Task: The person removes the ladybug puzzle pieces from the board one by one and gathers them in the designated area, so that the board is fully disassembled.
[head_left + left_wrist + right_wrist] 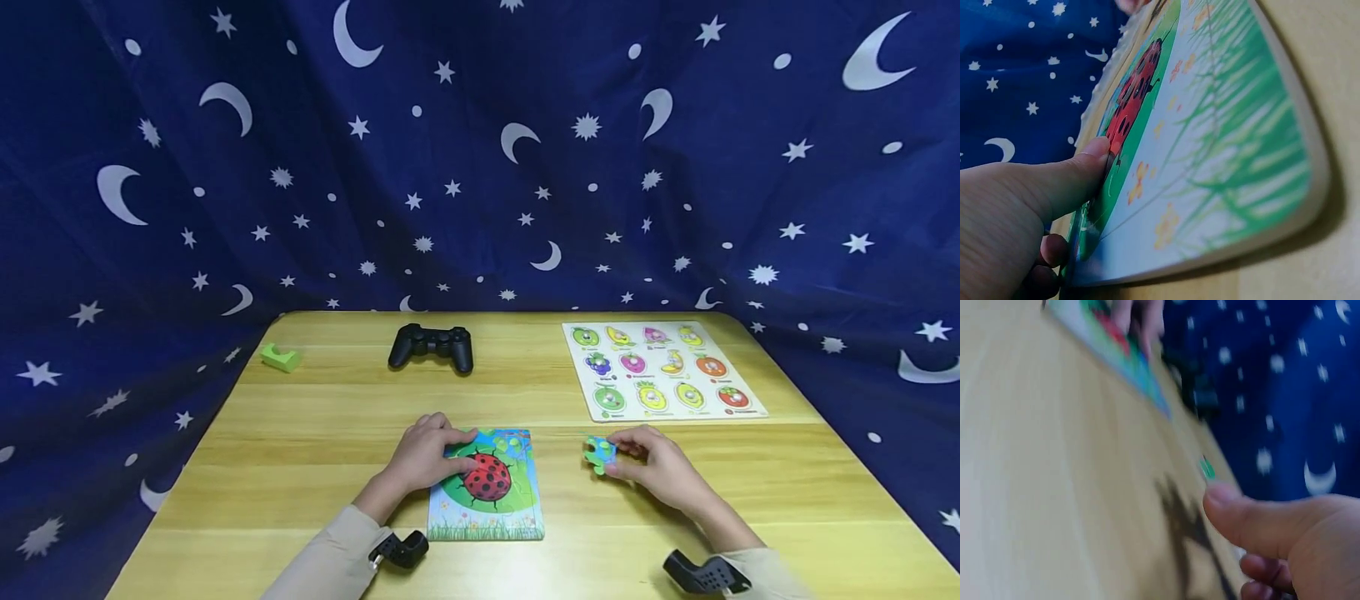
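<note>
A ladybug jigsaw puzzle [487, 504] lies flat on the table in front of me, showing a red spotted ladybug over grass. My left hand [423, 454] rests on its upper left part, thumb and index finger extended onto the picture. In the left wrist view, the thumb [1088, 159] presses near the ladybug while other fingers bend beside the board's edge. To the right of the puzzle, my right hand [656, 467] pinches a green-and-blue puzzle piece [600, 454] by its right side, above the table. The right wrist view is blurred; just the piece's thin edge [1207, 467] shows beyond the thumb.
Behind the right hand lies a white fruit peg board [622, 362]. A black game controller [431, 346] sits at the back middle of the wooden table [300, 467]. Near the back left edge is a small green block [280, 358]. A blue star-and-moon curtain [480, 167] hangs behind.
</note>
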{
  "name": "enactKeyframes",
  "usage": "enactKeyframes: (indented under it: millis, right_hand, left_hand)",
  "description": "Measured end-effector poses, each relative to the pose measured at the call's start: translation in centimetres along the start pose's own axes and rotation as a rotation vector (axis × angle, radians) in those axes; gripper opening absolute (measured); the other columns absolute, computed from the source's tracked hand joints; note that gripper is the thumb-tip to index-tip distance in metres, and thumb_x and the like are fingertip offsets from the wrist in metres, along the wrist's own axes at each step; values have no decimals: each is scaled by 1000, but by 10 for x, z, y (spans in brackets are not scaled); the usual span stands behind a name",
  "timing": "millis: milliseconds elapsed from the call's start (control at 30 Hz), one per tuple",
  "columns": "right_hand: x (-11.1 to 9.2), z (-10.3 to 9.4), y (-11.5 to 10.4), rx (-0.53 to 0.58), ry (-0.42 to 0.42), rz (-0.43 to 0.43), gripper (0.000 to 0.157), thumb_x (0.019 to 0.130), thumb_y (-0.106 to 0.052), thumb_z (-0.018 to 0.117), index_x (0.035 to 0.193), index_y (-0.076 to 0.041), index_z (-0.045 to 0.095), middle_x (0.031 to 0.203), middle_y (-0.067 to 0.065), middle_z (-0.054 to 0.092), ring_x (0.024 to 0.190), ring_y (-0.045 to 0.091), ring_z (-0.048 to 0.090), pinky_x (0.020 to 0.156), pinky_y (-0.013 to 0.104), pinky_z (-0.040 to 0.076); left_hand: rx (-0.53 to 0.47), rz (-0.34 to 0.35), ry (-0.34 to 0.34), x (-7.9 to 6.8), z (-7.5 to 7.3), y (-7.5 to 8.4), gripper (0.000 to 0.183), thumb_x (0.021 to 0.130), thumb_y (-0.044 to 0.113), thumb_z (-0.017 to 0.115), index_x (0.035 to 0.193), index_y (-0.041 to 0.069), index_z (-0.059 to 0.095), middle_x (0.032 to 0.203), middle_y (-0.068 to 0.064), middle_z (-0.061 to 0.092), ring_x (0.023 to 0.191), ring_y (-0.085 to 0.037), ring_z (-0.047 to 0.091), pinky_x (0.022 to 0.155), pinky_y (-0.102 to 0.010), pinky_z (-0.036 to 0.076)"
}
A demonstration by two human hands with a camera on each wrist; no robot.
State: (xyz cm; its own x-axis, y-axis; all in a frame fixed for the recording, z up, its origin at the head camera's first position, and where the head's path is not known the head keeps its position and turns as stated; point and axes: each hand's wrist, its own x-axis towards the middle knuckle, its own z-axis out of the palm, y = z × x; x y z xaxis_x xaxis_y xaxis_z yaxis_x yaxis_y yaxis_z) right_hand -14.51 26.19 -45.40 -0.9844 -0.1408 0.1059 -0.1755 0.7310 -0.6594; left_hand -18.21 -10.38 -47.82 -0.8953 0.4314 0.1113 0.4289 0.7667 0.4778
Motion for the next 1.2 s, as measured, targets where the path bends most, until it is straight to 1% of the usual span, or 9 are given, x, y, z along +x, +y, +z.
enactKeyframes:
  millis: [167,233,367,467,567,700,833,967,1200]
  right_hand:
    - [-15,-21,34,-71,38,-84,32,76,-20,84,104,-10,73,99,1,63,84,0,47,72,22,39]
    - [-15,-26,42,-83,42,-114,33,76,-19,84,105,-10,73,98,0,62,84,0,45,72,22,38]
    - [-15,-33,50,-100,38,-154,34,76,-20,83,107,-10,72,101,2,63,88,-2,46,74,21,38]
    - [-16,-38,57,-108,48,-155,34,77,-17,83,107,-9,72,102,3,65,88,-3,46,75,20,38]
    - [-17,-44,62,-115,50,-138,33,78,-15,81,108,-8,72,101,3,64,86,-4,43,73,20,36]
    - [-16,-49,67,-137,24,-125,33,80,-18,80,111,-9,72,104,2,62,89,-5,41,74,20,34]
    - [-15,-51,68,-145,2,-113,34,80,-21,80,112,-10,71,106,2,62,94,-7,42,77,20,35]
    - [-15,-52,70,-149,-6,-114,34,80,-20,80,112,-9,71,105,2,61,93,-6,42,77,20,37]
    - [-14,-54,72,-142,-13,-116,35,82,-18,78,114,-8,71,104,1,61,90,-4,42,75,22,36]
  left_hand:
    - [2,6,0,-2,-1,-1,53,80,50,75,127,27,68,82,7,46,73,-8,31,68,-24,25]
    - [7,4,10,-2,-2,-1,53,80,50,76,127,26,68,82,7,46,73,-8,31,67,-24,26]
    - [9,2,14,-1,-3,1,53,81,50,76,127,26,68,81,6,45,73,-9,31,68,-24,25]
    - [7,12,4,0,-3,2,53,81,50,75,128,25,67,81,7,44,74,-9,30,68,-25,24]
    - [1,22,-4,0,-3,2,53,82,49,75,128,25,67,81,7,44,73,-8,30,68,-25,24]
    - [-7,27,-13,0,-4,2,51,82,47,75,128,25,67,82,6,45,73,-9,31,67,-24,24]
    - [-5,27,-22,1,-3,0,51,83,47,74,128,26,67,83,6,45,75,-8,32,68,-24,25]
    - [-1,32,-18,1,-2,-1,51,83,49,74,128,26,67,84,7,45,75,-8,32,68,-25,25]
    - [-9,24,-5,2,-1,-2,50,82,47,76,127,26,68,83,6,46,74,-8,31,69,-24,25]
